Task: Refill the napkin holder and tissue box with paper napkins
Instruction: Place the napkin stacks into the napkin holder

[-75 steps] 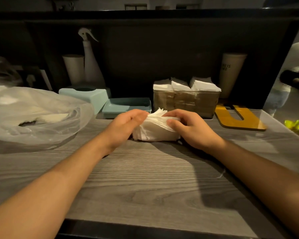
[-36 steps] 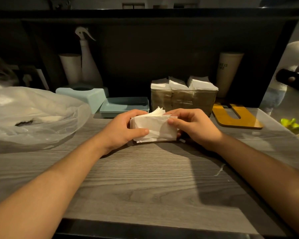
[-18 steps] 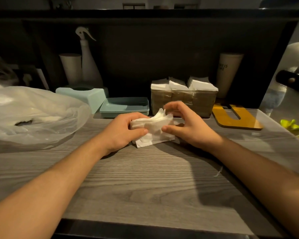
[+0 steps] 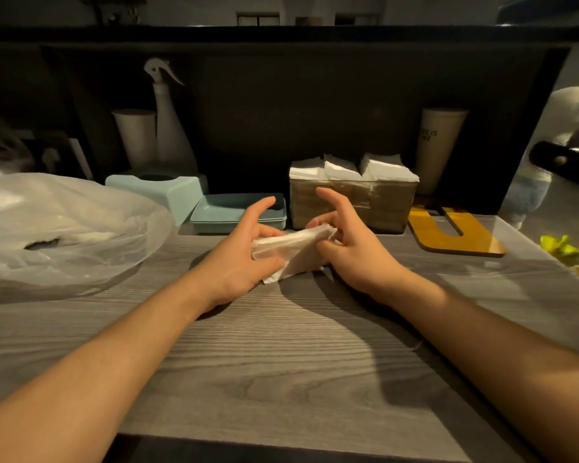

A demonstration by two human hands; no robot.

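Observation:
A stack of white paper napkins is tilted between both hands, low over the grey wooden counter. My left hand grips its left end with thumb and lower fingers, index finger raised. My right hand pinches the right end, index finger lifted. Behind them stands a clear napkin holder filled with white napkins. A pale blue tissue box lies at the back left, with its blue lid or tray beside it.
A large clear plastic bag with napkins inside lies at the left. A white spray bottle and cups stand against the dark back wall. A yellow wooden piece lies at the right, green items beyond it.
The napkin stack has gone from upright to tilted flat between the hands. Both index fingers have lifted off it, and the hands have moved slightly apart.

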